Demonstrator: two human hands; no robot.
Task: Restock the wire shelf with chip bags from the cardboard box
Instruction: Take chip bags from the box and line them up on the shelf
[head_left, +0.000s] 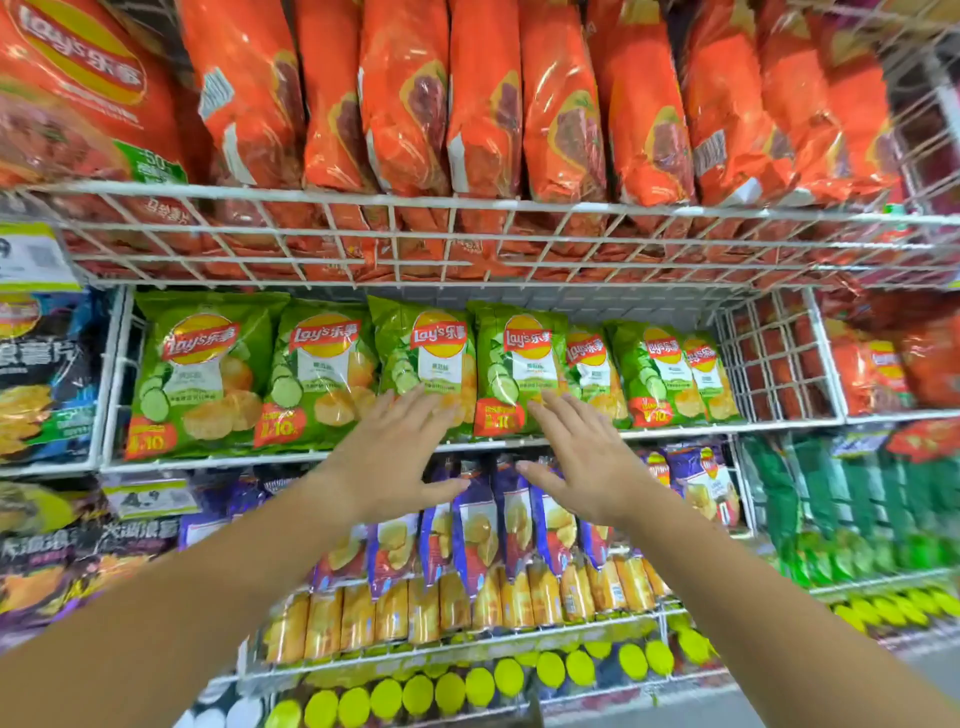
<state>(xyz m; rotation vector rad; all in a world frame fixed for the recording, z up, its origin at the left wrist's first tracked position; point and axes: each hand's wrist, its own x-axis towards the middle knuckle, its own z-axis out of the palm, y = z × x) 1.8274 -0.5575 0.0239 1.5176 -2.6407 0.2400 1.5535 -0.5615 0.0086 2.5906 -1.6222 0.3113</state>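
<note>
Glossy green plastic chip bags upright in a row on middle tier of white wire shelf; left hand and right hand both empty, fingers straight, at the centre bags, contact unclear; cardboard box out of view. Risk, judged: tipping or domino collapse of slick bags from an uneven push. Reads "Lay's 乐事" on green bags and on orange foil bags above; red corner flashes with "10".

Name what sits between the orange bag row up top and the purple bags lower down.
The head view shows a row of green chip bags standing on a white wire shelf.
</note>
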